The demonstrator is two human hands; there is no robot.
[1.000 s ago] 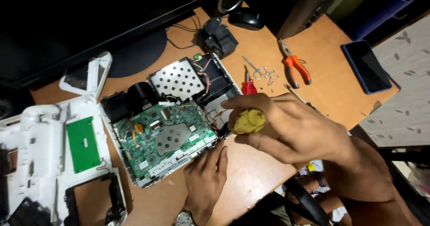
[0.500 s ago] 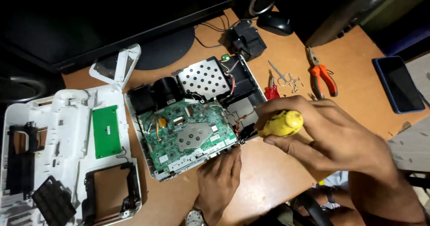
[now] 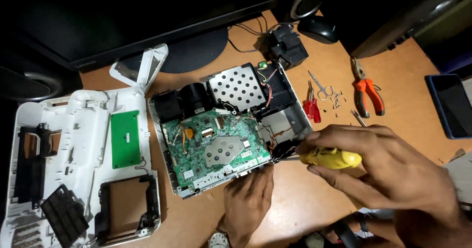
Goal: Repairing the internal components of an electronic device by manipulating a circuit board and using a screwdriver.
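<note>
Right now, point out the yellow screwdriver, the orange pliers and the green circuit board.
yellow screwdriver (image 3: 330, 157), head view, on its handle
orange pliers (image 3: 368, 91), head view, on the handles
green circuit board (image 3: 216, 142), head view, on its middle

The opened device (image 3: 226, 130) sits at the frame's centre on the desk (image 3: 314, 203), its circuit board (image 3: 216, 147) inside. The removed cover (image 3: 83, 164) lies to its left. Pliers (image 3: 366, 88), small scissors (image 3: 320, 85) and loose screws (image 3: 337, 99) lie upper right. A mouse (image 3: 317, 29) sits behind; a phone (image 3: 452, 105) lies at the right edge.
</note>
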